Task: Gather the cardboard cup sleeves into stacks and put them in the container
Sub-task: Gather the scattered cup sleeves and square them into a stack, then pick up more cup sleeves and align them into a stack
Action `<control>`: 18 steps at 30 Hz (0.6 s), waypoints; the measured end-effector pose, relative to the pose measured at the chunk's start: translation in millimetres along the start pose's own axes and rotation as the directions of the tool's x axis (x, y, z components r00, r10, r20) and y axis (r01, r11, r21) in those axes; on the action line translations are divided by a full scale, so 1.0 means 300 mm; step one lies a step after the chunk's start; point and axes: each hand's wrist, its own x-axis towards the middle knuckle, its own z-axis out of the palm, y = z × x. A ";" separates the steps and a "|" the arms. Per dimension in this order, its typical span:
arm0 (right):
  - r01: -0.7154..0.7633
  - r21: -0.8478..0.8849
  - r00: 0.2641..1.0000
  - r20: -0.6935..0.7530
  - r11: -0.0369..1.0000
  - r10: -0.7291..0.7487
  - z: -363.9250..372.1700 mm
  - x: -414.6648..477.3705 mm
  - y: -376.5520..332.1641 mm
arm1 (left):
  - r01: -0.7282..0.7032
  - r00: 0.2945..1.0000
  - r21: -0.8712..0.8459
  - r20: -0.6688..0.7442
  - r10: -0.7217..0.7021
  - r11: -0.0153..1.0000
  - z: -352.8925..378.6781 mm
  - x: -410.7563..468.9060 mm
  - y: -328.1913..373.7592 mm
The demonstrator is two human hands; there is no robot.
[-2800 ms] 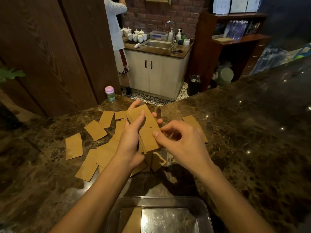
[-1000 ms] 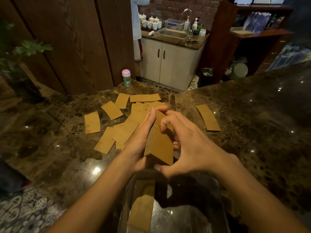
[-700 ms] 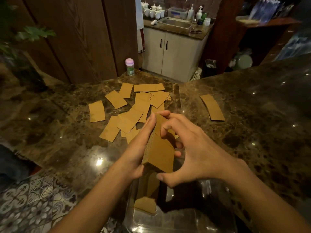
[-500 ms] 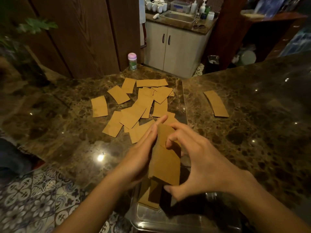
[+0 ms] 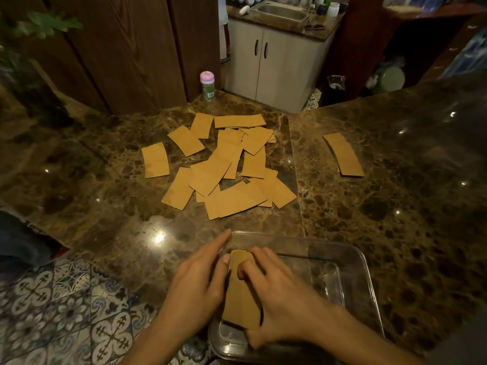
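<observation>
A stack of brown cardboard sleeves lies inside the clear plastic container at its left end. My left hand presses against the stack's left side, fingers straight. My right hand grips the stack from the right, fingertips on top and thumb under its near end. Several loose sleeves lie scattered flat on the marble counter beyond the container. One small separate stack of sleeves rests farther right on the counter.
The dark marble counter bends in an L around me. A small pink-lidded bottle stands at its far edge. Patterned floor tiles show at lower left. A person stands by the sink cabinet behind.
Both hands brought the stack down from above the counter and toward me, into the container's left end. The view tilted downward. The loose sleeves stayed put.
</observation>
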 end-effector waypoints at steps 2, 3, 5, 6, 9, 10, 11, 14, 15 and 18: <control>0.012 -0.011 1.000 -0.027 1.000 -0.012 0.020 0.017 -0.005 | -0.004 0.999 0.049 -0.035 0.006 0.999 0.007 0.000 0.005; 0.012 -0.011 0.999 -0.030 1.000 -0.012 0.026 0.022 -0.007 | -0.002 0.999 0.063 -0.042 0.004 0.998 0.008 -0.001 0.010; 0.005 -0.016 1.000 -0.015 1.000 -0.005 0.034 0.025 -0.005 | -0.007 0.999 0.078 -0.044 0.010 0.997 0.004 0.000 0.018; -0.006 -0.022 1.000 0.007 1.000 0.006 0.037 0.022 -0.004 | -0.009 0.999 0.084 -0.042 0.013 0.996 0.002 0.001 0.020; -0.035 -0.077 0.997 0.069 0.996 0.040 0.036 0.008 -0.022 | -0.021 0.998 0.091 -0.049 0.026 0.996 -0.002 0.000 0.020; -0.039 -0.128 0.997 0.059 0.991 0.047 0.032 0.002 -0.030 | -0.024 0.998 0.091 -0.049 0.029 0.996 0.000 0.000 0.022; -0.043 -0.170 0.997 0.055 0.984 0.054 0.028 -0.001 -0.036 | -0.023 0.999 0.090 -0.046 0.027 0.996 0.001 0.000 0.021; -0.028 -0.199 0.999 0.013 0.980 0.031 0.026 0.003 -0.045 | -0.019 0.999 0.082 -0.046 0.023 0.996 0.005 0.002 0.016; -0.022 -0.201 1.000 0.007 0.979 0.024 0.021 0.006 -0.045 | -0.019 0.999 0.079 -0.045 0.022 0.997 0.006 0.002 0.016; -0.014 -0.200 1.000 0.012 0.980 0.017 0.023 0.008 -0.039 | -0.031 0.999 0.089 -0.041 0.034 0.996 0.007 -0.002 0.014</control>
